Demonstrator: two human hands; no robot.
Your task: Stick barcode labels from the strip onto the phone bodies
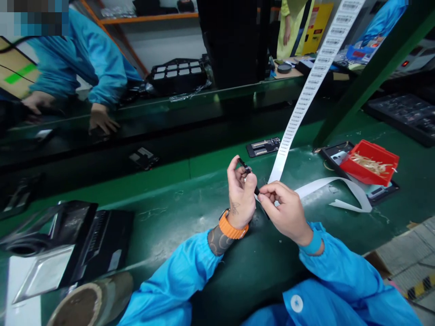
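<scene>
My left hand [242,194], with an orange watch strap at its wrist, grips a thin black phone part [257,190] that is tilted and seen nearly edge-on. At the part's lower end, the thumb and fingers of my right hand [283,208] are pinched together against it. My fingers cover much of its surface. Just beyond my hands lies an open phone assembly [263,147] on the green bench. A long strip of barcode labels [301,102] hangs down behind my right hand, and its white backing [319,185] curls across the bench.
A red bin [369,160] of small pale strips sits on a black tray at right. A green post [370,72] slants up nearby. At left are black trays [105,240] and a cardboard roll [91,301]. Across the line, a co-worker's hands [102,120] handle parts.
</scene>
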